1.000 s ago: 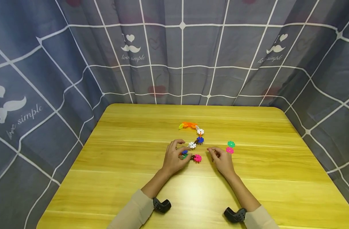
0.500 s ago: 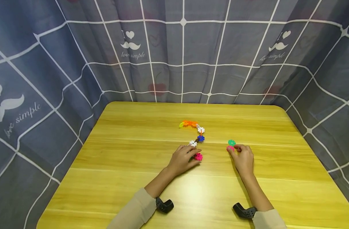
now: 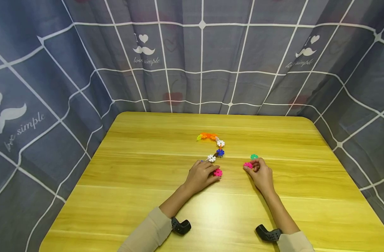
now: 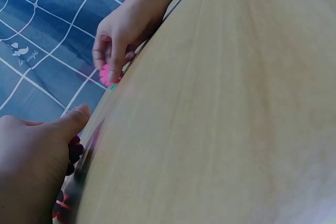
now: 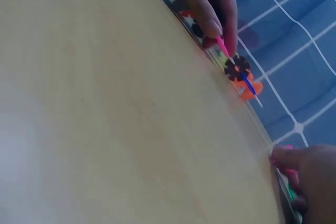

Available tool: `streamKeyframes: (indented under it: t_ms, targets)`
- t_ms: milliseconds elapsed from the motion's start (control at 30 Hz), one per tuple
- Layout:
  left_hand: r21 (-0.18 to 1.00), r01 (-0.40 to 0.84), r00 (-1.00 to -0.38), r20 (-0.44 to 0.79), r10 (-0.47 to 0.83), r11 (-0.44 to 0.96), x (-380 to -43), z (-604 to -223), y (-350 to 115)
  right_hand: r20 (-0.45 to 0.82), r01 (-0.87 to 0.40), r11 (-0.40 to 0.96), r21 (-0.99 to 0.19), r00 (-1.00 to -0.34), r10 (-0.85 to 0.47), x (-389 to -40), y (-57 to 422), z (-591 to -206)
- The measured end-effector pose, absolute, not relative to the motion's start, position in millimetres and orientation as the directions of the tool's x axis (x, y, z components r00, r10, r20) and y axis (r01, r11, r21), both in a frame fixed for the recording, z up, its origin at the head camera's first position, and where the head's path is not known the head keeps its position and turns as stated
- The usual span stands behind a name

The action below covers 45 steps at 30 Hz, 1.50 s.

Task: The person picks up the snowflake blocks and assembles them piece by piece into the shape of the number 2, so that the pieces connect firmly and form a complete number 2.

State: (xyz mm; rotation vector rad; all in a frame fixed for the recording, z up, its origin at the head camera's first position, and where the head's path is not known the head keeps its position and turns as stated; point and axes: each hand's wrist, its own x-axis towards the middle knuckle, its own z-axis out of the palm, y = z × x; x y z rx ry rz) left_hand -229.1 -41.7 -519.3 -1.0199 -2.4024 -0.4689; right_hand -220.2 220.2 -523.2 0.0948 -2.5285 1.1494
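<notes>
A curved chain of interlocked plastic snowflake discs lies mid-table, with a yellow-green disc (image 3: 199,138) and orange discs (image 3: 209,135) at the far end. A white disc (image 3: 221,143), a blue disc (image 3: 220,152) and another white disc (image 3: 211,158) follow. My left hand (image 3: 199,176) covers the near part and pinches the pink disc (image 3: 218,173) at its end between thumb and fingers. My right hand (image 3: 262,176) pinches a loose pink disc (image 3: 247,165), also seen as a pink disc (image 4: 106,74) in the left wrist view. Just behind it lies a green disc (image 3: 254,156).
The wooden table (image 3: 141,154) reaches back to a grey-blue checked curtain (image 3: 185,84), which also hangs at both sides. Black wrist cameras sit on the left sleeve (image 3: 148,229) and the right sleeve (image 3: 295,242).
My right hand went right to the loose pink disc, took hold of it and now brings it slightly left, away from the green disc. My left hand shifted right onto the chain's pink end disc.
</notes>
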Motion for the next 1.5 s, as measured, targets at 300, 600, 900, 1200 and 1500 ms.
streamKeyframes:
  t_ms: [300, 600, 900, 1200, 1500]
  targets:
    - [0.173, 0.725, -0.623, 0.578, 0.527, 0.667, -228.8, -520.1, -41.3, 0.396, -0.413, 0.333, -0.848, -0.91, -0.119, -215.4, 183.7, -528.0]
    - [0.188, 0.728, -0.617, 0.598, 0.512, 0.659, -229.2, -520.4, -41.5, 0.431, -0.485, 0.314, -0.816, -0.873, -0.228, -205.8, 170.1, -506.1]
    - [0.22, 0.733, -0.634, 0.566, 0.528, 0.644, -228.4, -518.3, -41.9, 0.443, -0.501, 0.282, -0.818, -0.862, -0.246, -201.4, 167.7, -498.6]
    - [0.202, 0.738, -0.626, 0.562, 0.541, 0.644, -227.0, -519.0, -41.9, 0.459, -0.522, 0.259, -0.813, -0.848, -0.266, -201.5, 169.2, -501.2]
    - [0.209, 0.747, -0.616, 0.573, 0.54, 0.631, -228.2, -520.2, -42.2, 0.496, -0.555, 0.271, -0.786, -0.829, -0.259, -201.3, 162.5, -499.3]
